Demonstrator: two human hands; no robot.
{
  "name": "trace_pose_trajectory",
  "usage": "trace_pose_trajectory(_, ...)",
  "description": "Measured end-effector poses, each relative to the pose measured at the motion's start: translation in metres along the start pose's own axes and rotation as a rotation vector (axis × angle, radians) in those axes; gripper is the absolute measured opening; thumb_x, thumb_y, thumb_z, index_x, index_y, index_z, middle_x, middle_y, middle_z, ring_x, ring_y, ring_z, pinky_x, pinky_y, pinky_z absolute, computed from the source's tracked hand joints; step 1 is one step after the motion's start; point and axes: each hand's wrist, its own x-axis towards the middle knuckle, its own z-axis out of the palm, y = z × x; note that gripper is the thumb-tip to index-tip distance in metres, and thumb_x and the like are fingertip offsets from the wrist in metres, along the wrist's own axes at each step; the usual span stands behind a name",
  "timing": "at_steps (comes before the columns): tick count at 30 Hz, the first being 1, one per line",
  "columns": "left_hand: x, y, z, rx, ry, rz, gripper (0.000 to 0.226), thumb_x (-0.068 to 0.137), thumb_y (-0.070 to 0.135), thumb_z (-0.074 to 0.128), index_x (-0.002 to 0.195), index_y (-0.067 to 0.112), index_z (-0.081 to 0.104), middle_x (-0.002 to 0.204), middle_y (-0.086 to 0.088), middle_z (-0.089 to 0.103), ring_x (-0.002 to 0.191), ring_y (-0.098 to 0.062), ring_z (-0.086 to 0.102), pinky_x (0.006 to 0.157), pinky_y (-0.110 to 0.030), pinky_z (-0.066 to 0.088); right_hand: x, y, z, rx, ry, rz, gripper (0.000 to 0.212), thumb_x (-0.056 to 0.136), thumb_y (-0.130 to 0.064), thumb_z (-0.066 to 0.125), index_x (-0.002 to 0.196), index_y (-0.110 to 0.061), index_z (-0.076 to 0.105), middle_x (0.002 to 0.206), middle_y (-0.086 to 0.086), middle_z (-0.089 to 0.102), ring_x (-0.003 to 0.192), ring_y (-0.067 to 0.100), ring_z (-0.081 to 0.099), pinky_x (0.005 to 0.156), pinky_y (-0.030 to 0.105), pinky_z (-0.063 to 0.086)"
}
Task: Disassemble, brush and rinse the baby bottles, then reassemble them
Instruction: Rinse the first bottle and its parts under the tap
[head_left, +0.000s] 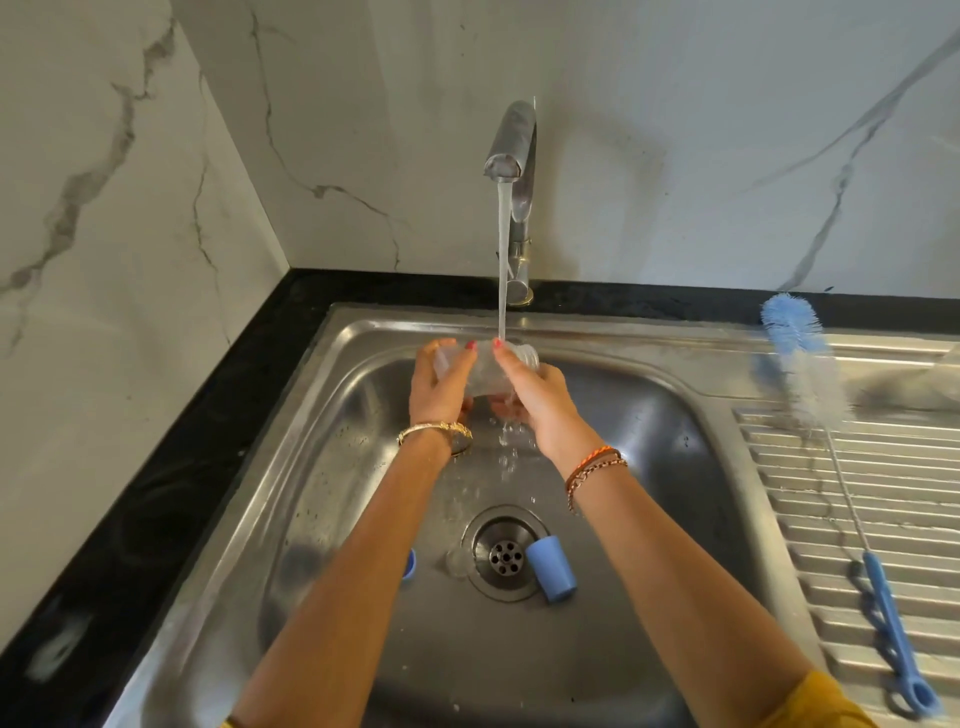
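Both hands clamped on clear bottle (485, 371), held sideways over sink (675, 441) under running tap (511, 156). Left hand (441, 382) wrapped round base end; right hand (535, 397) gripped near threaded neck, neck pointing right. Water stream (502, 260) struck bottle between hands, spilled beneath. Blue cap (551, 569) lay on its side just beside drain (505, 557). Blue ring (410, 564) half hidden behind left forearm. Bottle brush (831, 441) lay on ribbed drainboard (909, 519), well apart to right.
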Motion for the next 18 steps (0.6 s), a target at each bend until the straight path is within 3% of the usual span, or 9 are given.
trace_pose_trajectory(2,-0.001,-0.010,-0.005,0.041,0.027,0.136,0.026,0.089,0.039,0.055,0.112,0.030,0.049,0.111,-0.002,0.054,0.074,-0.009,0.050,0.058,-0.018,0.042,0.001,0.001,0.000,-0.127,-0.013,-0.022,0.056,0.080,-0.061,0.057,0.108,-0.012,0.053,0.095,0.003,0.060,0.073,0.015,0.061,0.058,0.025,0.053)
trace_pose_trajectory(4,0.001,-0.018,-0.008,0.071,0.062,0.218,0.013,0.092,0.039,0.048,0.102,0.031,0.049,0.098,0.003,0.055,0.078,-0.014,0.051,0.067,-0.026,0.044,0.001,0.002,0.001,-0.220,-0.002,-0.071,0.052,0.085,-0.061,0.047,0.098,-0.011,0.052,0.074,0.001,0.053,0.055,0.011,0.052,0.044,0.020,0.045)
trace_pose_trajectory(8,0.007,-0.022,-0.012,0.114,0.098,0.201,0.022,0.093,0.047,0.037,0.098,0.030,0.050,0.087,0.000,0.055,0.078,-0.024,0.052,0.063,-0.028,0.043,0.003,0.001,0.002,-0.195,-0.005,-0.021,0.039,0.093,-0.052,0.039,0.087,-0.015,0.049,0.059,-0.001,0.040,0.040,0.009,0.035,0.034,0.017,0.030)
trace_pose_trajectory(10,0.011,-0.018,-0.009,0.141,0.158,0.028,0.037,0.091,0.052,0.035,0.109,0.025,0.054,0.095,-0.007,0.060,0.084,-0.031,0.059,0.064,-0.031,0.049,0.002,0.003,0.001,-0.248,-0.015,-0.073,0.033,0.095,-0.047,0.039,0.092,-0.017,0.051,0.060,-0.001,0.044,0.042,0.009,0.039,0.035,0.018,0.034)
trace_pose_trajectory(14,0.010,-0.001,-0.004,-0.206,0.109,-0.509,0.051,0.093,0.051,0.040,0.125,0.013,0.047,0.083,-0.008,0.055,0.066,-0.019,0.056,0.047,-0.028,0.044,0.000,0.007,-0.007,-0.723,0.139,-0.621,0.034,0.098,-0.040,0.035,0.107,-0.013,0.053,0.067,-0.002,0.057,0.058,0.016,0.053,0.054,0.027,0.042)
trace_pose_trajectory(16,0.005,0.004,0.002,-0.254,0.023,-0.532,0.050,0.090,0.053,0.044,0.120,0.013,0.051,0.081,-0.010,0.058,0.058,-0.017,0.058,0.044,-0.026,0.047,0.001,0.005,-0.013,-0.823,0.179,-0.717,0.033,0.099,-0.037,0.033,0.115,-0.014,0.051,0.071,0.003,0.061,0.065,0.022,0.056,0.062,0.030,0.044)
trace_pose_trajectory(18,0.001,0.003,0.008,-0.317,-0.090,-0.431,0.030,0.092,0.046,0.047,0.107,0.022,0.054,0.089,-0.010,0.060,0.064,-0.019,0.061,0.050,-0.027,0.054,0.004,0.001,-0.017,-0.691,0.207,-0.643,0.029,0.099,-0.030,0.034,0.118,-0.015,0.050,0.069,0.001,0.059,0.072,0.027,0.060,0.068,0.033,0.046)
